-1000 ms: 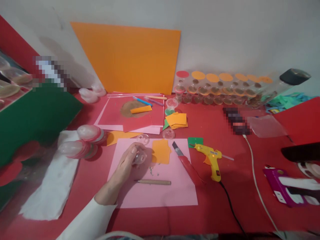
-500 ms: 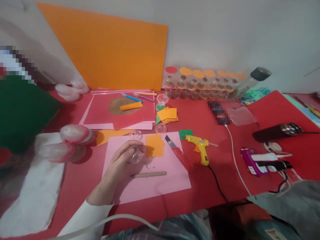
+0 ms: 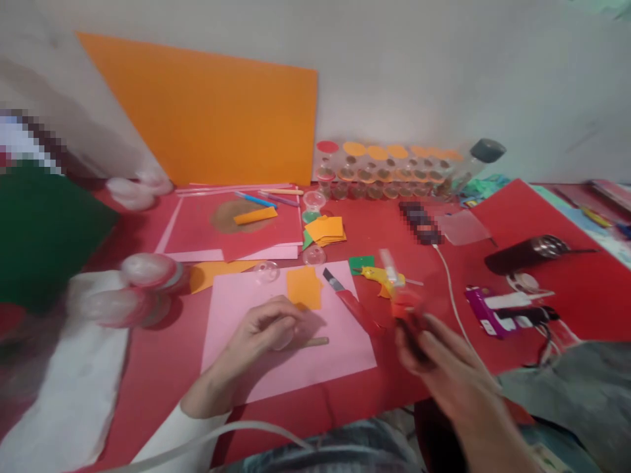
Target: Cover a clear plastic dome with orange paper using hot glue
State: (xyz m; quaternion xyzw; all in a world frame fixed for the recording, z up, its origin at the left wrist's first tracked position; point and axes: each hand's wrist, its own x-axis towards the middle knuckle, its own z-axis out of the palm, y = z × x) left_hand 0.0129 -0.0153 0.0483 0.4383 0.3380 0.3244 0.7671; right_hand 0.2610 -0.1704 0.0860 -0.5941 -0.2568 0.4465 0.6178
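Note:
My left hand (image 3: 263, 332) is closed around a small clear plastic piece (image 3: 282, 339), mostly hidden by the fingers, above a pink sheet (image 3: 340, 361). A thin brown stick-like tool (image 3: 319, 341) lies partly behind that hand. Beyond the hand are an orange paper square (image 3: 303, 288) and another clear plastic piece (image 3: 267, 272). My right hand (image 3: 436, 355) grips a red-and-black tool (image 3: 407, 312) with a pale, clear-looking tip; motion blurs its kind. That tip overlaps the yellow glue gun (image 3: 375, 274) in view. A red-handled cutter (image 3: 352, 303) lies between the hands.
Clear cups with orange and red discs (image 3: 377, 154) line the wall. Orange paper pieces (image 3: 328, 228) lie mid-table. At right are a black bottle (image 3: 525, 255) and a purple power strip (image 3: 483, 314) with cables. Stacked clear cups (image 3: 148, 270) stand at left.
My right hand has come into view from the lower right, holding the blurred red-and-black tool. My left hand has lowered slightly and turned, covering more of the clear piece.

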